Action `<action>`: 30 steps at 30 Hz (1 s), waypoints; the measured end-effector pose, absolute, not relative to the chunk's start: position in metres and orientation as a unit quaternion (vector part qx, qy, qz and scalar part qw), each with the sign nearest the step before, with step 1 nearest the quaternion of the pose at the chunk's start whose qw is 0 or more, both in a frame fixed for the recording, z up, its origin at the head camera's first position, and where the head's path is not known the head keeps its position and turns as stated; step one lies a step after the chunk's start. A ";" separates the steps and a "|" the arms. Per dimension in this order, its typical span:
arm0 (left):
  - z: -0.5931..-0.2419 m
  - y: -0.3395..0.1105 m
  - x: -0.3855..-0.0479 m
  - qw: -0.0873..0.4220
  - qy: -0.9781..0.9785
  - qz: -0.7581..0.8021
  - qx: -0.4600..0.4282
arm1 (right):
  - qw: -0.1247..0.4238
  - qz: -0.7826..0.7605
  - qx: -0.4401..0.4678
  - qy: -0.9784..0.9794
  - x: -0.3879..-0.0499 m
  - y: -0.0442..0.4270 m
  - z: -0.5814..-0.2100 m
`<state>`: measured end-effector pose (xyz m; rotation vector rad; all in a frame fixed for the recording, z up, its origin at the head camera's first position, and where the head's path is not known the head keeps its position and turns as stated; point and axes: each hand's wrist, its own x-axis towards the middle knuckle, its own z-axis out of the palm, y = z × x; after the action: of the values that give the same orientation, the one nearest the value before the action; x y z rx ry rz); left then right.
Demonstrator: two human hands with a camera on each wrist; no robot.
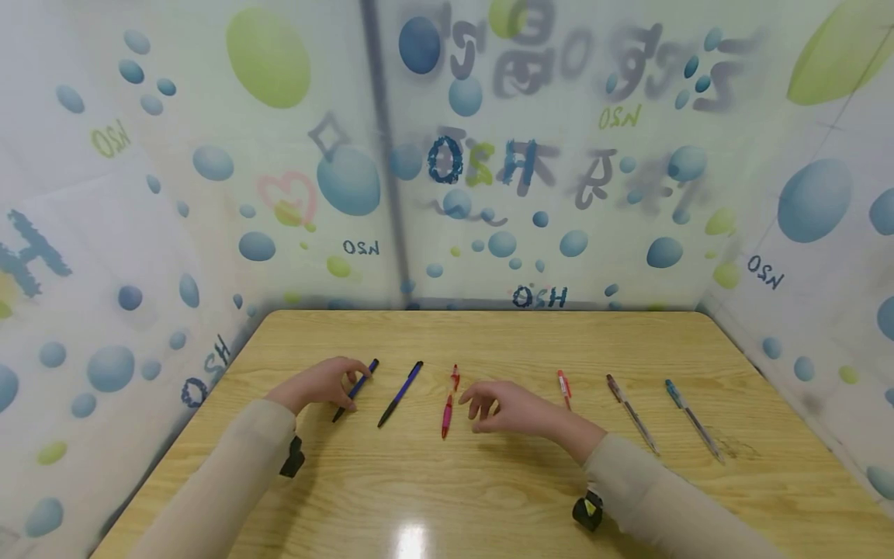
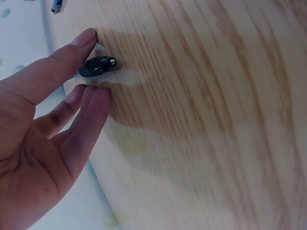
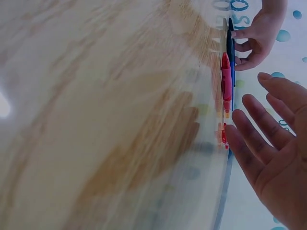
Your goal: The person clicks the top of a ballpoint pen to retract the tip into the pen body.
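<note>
My left hand (image 1: 330, 384) is over a blue-and-black pen (image 1: 357, 388), the leftmost on the table. In the left wrist view, the thumb and fingers stand on either side of that pen's dark tip (image 2: 98, 66), with gaps between. A second blue-and-black pen (image 1: 400, 394) lies just right of it. My right hand (image 1: 513, 407) hovers beside a red pen (image 1: 447, 417), its fingers spread and loosely bent, holding nothing. In the right wrist view, the red pen (image 3: 226, 81) lies past the fingertips, with my left hand (image 3: 256, 40) beyond.
Farther right on the wooden table (image 1: 433, 481) lie another red pen (image 1: 563, 386), partly hidden by the right arm, a clear pen with a dark cap (image 1: 632, 413) and a clear pen with a teal cap (image 1: 694, 419). Patterned curtains (image 1: 475, 233) enclose the table's back and sides.
</note>
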<state>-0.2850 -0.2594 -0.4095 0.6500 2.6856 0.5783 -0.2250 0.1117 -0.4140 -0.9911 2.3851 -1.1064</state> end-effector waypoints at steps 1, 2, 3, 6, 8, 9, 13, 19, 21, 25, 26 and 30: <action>-0.409 -0.259 -0.285 0.164 0.938 0.208 0.224 | 0.166 -0.388 -0.348 0.837 -0.225 0.112 -0.414; -0.408 -0.259 -0.284 0.171 0.936 0.213 0.223 | 0.165 -0.388 -0.348 0.837 -0.225 0.111 -0.414; -0.407 -0.258 -0.284 0.177 0.935 0.217 0.219 | 0.164 -0.388 -0.349 0.837 -0.226 0.111 -0.414; -0.405 -0.257 -0.283 0.198 0.930 0.234 0.205 | 0.162 -0.384 -0.349 0.839 -0.227 0.111 -0.415; -0.403 -0.256 -0.282 0.205 0.928 0.235 0.202 | 0.161 -0.383 -0.348 0.840 -0.227 0.111 -0.414; -0.403 -0.255 -0.282 0.208 0.928 0.237 0.196 | 0.160 -0.383 -0.347 0.841 -0.228 0.110 -0.414; -0.402 -0.253 -0.281 0.213 0.930 0.233 0.186 | 0.159 -0.382 -0.345 0.842 -0.228 0.109 -0.412; -0.400 -0.253 -0.278 0.218 0.932 0.232 0.173 | 0.156 -0.384 -0.341 0.844 -0.228 0.106 -0.412; -0.400 -0.253 -0.277 0.219 0.931 0.232 0.175 | 0.155 -0.389 -0.339 0.842 -0.229 0.105 -0.412; -0.398 -0.253 -0.276 0.222 0.930 0.237 0.174 | 0.156 -0.400 -0.334 0.839 -0.229 0.102 -0.415; -0.398 -0.253 -0.276 0.222 0.930 0.238 0.172 | 0.155 -0.401 -0.333 0.839 -0.229 0.102 -0.415; -0.394 -0.251 -0.273 0.223 0.927 0.249 0.173 | 0.155 -0.404 -0.329 0.839 -0.229 0.100 -0.416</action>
<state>-0.2735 -0.2505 -0.3941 0.4764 2.5583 0.6871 -0.2293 0.1001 -0.4157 -0.9439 2.4047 -1.1577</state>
